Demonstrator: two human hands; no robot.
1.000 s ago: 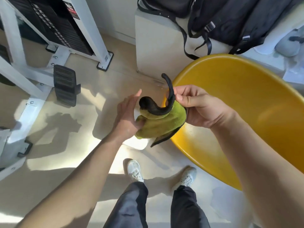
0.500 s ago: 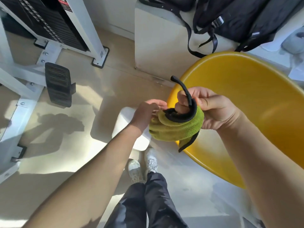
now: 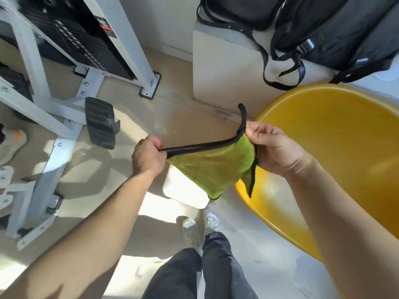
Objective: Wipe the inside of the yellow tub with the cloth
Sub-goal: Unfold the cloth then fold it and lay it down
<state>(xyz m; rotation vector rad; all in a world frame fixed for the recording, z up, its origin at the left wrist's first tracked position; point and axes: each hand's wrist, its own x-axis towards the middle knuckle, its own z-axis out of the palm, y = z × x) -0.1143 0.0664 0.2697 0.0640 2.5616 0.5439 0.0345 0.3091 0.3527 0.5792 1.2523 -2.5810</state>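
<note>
You hold the cloth (image 3: 212,169) stretched between both hands, in the air over the floor (image 3: 177,117) just left of the yellow tub (image 3: 336,147). Your left hand (image 3: 148,157) is closed in a fist around one end of the cloth's black trim, and your right hand (image 3: 274,151) pinches the other end between thumb and fingers, right above the tub's near-left rim. The trim runs taut between the two grips, and one loose black end pokes up past your right thumb. The rest of the cloth hangs below as a soft, fuzzy green sheet, its lower right corner dangling over the tub's edge.

The tub is smooth, glossy plastic with a rounded rim and a wide, bare inside that lies open to the right of your hands. Behind it stands a pale block (image 3: 224,67) with black bags (image 3: 323,33) on top, straps hanging close to the far rim. To your left is a white metal frame (image 3: 49,117) with a black ribbed pedal (image 3: 99,123).

Half a second ago the cloth was bunched in a wad between your hands; now it is pulled out flat, and your left hand has moved away to the left.
</note>
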